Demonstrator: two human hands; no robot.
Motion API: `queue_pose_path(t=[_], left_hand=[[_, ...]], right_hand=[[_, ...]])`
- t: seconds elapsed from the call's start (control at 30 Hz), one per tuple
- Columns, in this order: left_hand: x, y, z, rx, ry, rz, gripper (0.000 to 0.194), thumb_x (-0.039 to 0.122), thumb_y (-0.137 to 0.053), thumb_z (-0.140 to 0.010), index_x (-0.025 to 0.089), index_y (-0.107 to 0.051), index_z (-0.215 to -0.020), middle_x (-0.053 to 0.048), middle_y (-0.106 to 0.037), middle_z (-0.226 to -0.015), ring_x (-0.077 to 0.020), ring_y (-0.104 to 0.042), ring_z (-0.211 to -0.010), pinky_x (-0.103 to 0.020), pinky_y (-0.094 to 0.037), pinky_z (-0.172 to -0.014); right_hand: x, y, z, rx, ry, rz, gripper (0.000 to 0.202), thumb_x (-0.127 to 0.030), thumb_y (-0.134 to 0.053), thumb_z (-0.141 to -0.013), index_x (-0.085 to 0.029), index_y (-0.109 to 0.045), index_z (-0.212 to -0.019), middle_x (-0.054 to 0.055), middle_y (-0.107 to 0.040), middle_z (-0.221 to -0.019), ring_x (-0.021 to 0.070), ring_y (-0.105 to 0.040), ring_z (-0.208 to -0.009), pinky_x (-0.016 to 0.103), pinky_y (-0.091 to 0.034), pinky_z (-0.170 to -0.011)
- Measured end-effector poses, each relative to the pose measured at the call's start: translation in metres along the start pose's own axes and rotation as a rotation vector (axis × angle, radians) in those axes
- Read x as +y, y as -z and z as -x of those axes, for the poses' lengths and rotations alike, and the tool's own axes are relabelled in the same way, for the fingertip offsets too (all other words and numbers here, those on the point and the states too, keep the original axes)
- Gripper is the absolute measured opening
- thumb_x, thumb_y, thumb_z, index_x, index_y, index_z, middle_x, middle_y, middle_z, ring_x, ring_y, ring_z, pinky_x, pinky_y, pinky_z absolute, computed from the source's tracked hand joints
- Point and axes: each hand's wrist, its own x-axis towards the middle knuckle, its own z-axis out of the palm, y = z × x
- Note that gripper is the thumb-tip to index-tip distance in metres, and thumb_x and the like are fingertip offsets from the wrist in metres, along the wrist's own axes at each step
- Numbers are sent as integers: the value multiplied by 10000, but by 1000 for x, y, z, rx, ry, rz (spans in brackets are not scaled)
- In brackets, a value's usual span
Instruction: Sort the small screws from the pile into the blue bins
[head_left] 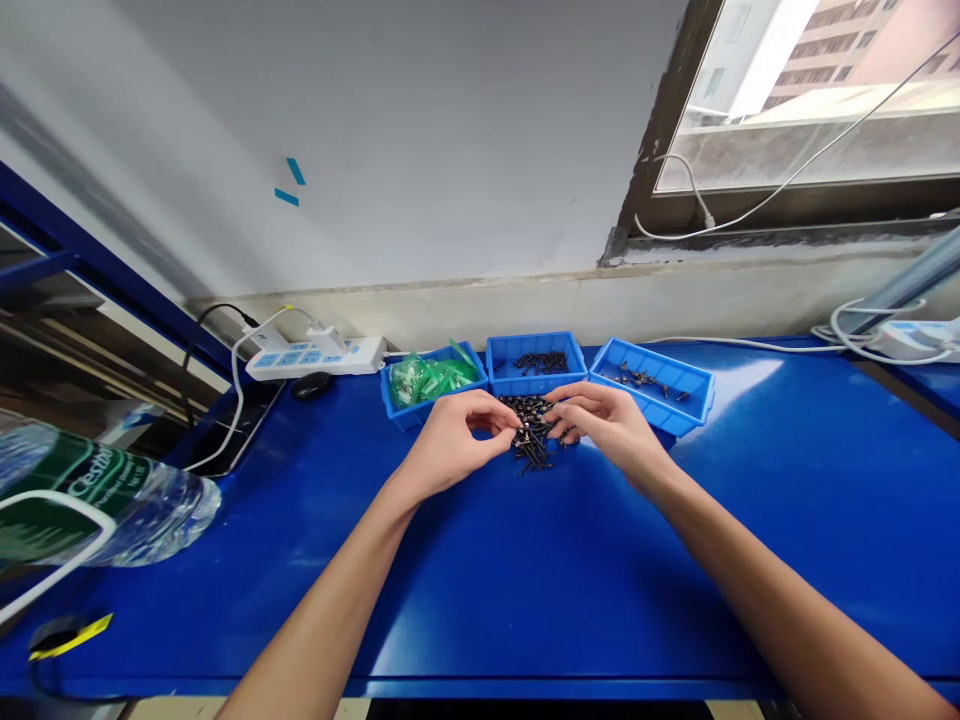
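Left hand [469, 437] pinches at the screws [531, 455], thumb and fingertips together! Right hand [600, 425] curls loosely beside them; whether it grips one, can't tell.

Left hand [469, 432]: thumb and index finger meet at the pile's left side. Right hand [604, 425]: fingers curled, at the pile's right side. Pile [532, 450]: dark screws, loose on blue table [517, 600]. Behind, three blue bins: left bin [406, 417], green pieces [431, 380]; middle bin [506, 382], dark screws; right bin [679, 415], a few screws. Power strip [367, 355] left of bins.
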Motion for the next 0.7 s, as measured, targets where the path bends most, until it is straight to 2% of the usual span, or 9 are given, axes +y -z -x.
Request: queue_pose_path(t=[0.1, 0.2, 0.33, 0.53, 0.7], left_hand=[[2, -2, 0, 27, 80, 113, 109, 265, -728, -758, 162, -728, -794, -60, -761, -866, -180, -728, -763, -307, -631, -754], [3, -3, -1, 42, 120, 179, 128, 274, -741, -742, 160, -699, -782, -61, -760, -884, -183, -736, -772, -312, -638, -758], [4, -2, -1, 34, 133, 180, 137, 273, -746, -745, 164, -670, -775, -47, -735, -884, -181, -736, -781, -304, -633, -748], [1, -3, 0, 9, 142, 223, 264, 284, -786, -741, 184, -560, -832, 14, -636, -843, -164, -743, -772, -263, -608, -715], [2, -3, 0, -39, 124, 188, 229, 298, -767, -795, 184, -577, -855, 0, -649, -872, -153, -729, -729, -261, -595, -678]], right_hand=[[3, -3, 1, -102, -12, 26, 207, -307, -785, -667, -171, -743, -818, 54, -768, -739, 186, -725, -655, 289, -562, -617], [1, -5, 3, -167, 10, -5, 260, -344, -861, -645, -176, -730, -794, 50, -781, -765, 200, -751, -717, 308, -594, -689], [-2, -5, 5, -177, 8, -61, 326, -397, -899, -625, -185, -721, -797, 52, -793, -771, 215, -772, -741, 326, -615, -717], [2, -3, 3, -242, -21, -120, 277, -334, -890, -650, -166, -782, -841, 55, -790, -745, 196, -763, -708, 311, -609, -711], [3, -3, 4, -251, -36, -138, 249, -338, -893, -651, -165, -813, -812, 63, -780, -716, 183, -732, -663, 316, -594, -688]])
